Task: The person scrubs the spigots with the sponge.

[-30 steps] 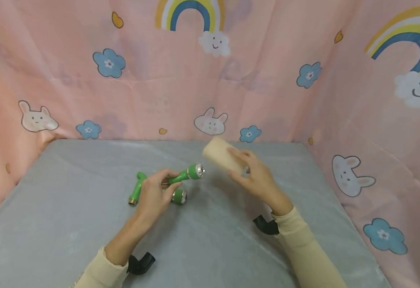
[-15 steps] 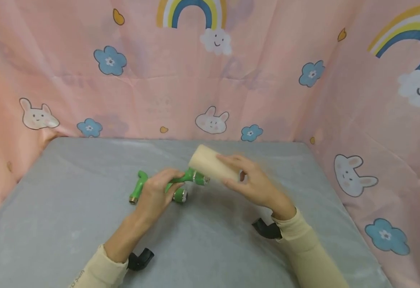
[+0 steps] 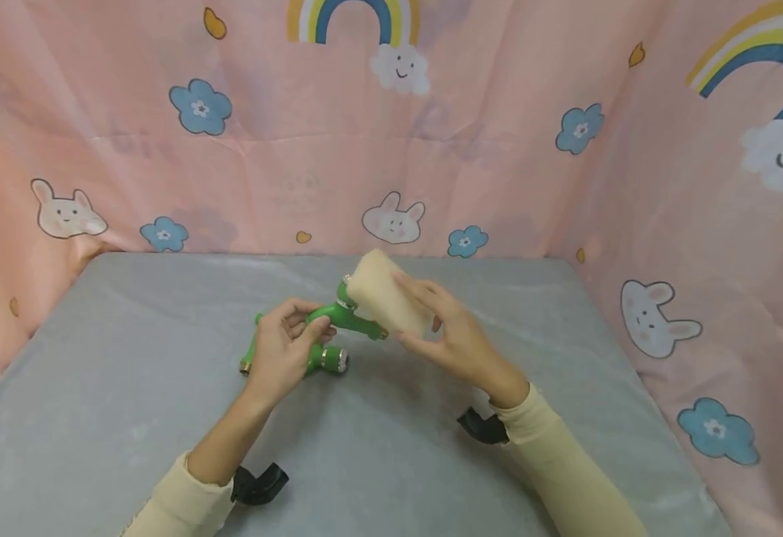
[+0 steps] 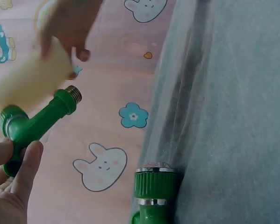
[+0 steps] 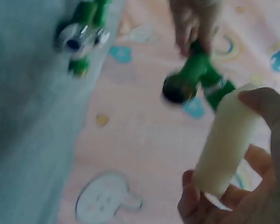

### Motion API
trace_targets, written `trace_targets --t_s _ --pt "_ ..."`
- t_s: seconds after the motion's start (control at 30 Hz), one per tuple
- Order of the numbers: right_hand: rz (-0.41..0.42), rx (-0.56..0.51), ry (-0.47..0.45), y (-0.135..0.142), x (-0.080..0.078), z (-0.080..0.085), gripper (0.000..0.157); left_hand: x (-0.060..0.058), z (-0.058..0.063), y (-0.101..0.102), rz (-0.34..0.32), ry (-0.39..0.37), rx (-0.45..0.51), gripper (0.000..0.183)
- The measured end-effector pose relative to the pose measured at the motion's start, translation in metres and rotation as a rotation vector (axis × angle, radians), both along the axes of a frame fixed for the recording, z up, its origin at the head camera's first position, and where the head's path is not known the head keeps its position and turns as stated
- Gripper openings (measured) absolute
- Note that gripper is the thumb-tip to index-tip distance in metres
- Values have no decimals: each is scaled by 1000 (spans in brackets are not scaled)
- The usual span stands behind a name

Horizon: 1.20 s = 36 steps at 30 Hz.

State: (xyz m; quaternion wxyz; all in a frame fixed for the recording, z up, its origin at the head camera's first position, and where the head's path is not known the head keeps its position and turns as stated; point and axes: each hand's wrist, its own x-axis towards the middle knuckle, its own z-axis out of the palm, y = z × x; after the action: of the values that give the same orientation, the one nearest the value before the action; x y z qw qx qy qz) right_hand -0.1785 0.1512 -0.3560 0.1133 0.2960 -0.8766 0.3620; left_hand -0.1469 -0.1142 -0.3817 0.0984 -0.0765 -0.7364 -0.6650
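Observation:
My left hand pinches a green tap by one end, between thumb and fingers, above the table. Its threaded metal end points right, and its ribbed knob faces up beside the cream cylinder. My right hand grips that smooth, sponge-like cylinder, thumb on one side and fingers on the other. In the head view the cylinder overlaps the knob; in the left wrist view the two appear to touch. A second green tap lies on the table just beyond the left hand.
Another green piece with a brass end lies left of the left hand, partly hidden by it. A grey cloth covers the table. Pink printed curtains stand behind and at the sides. Black curved pieces show at both wrists.
The left hand has turned the tap, so its threaded end now points right and its knob upward. The right hand has brought the cream cylinder left, up to the knob.

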Motion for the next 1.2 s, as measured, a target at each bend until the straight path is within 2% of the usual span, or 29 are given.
trace_targets --t_s 0.07,0.13,0.27,0.33,0.4,0.47,0.57,0.67,0.73,0.8,0.9,0.97,1.03,1.2 --pt "-75 64 29 3 -4 -1 68 -2 -1 0 12 -44 42 18" --pt "-98 46 59 6 -5 -1 66 -3 -1 0 26 -90 78 18" --pt "52 15 54 -3 3 0 68 -3 -1 -1 17 -152 113 18" --pt "91 51 28 -7 4 -1 70 -4 -1 -2 17 -170 129 18" --pt "38 116 14 -7 2 -3 68 -4 -1 -2 31 -182 151 19" --pt "-28 123 -20 -3 0 -2 66 -4 -1 -1 51 -192 164 18" --pt "-25 103 -80 -1 0 0 64 -3 -1 0 75 -191 176 17" --pt "61 85 -153 -4 0 1 64 -2 0 0 99 -153 176 17" --pt "91 118 -216 -3 -2 1 62 -2 0 0 108 -117 164 17" --pt "60 154 -261 2 -6 1 60 -2 1 -1 113 -90 146 17" --pt "-32 199 -289 15 -12 2 58 -2 1 -3 110 -99 126 17" --pt "-54 185 -256 20 -13 4 59 -2 1 -5 116 -126 132 18" --pt "-39 151 -190 20 -12 5 60 -4 1 -8 131 -149 158 19" --pt "-17 -25 -44 12 -8 3 63 -6 2 -13 148 -157 231 21"
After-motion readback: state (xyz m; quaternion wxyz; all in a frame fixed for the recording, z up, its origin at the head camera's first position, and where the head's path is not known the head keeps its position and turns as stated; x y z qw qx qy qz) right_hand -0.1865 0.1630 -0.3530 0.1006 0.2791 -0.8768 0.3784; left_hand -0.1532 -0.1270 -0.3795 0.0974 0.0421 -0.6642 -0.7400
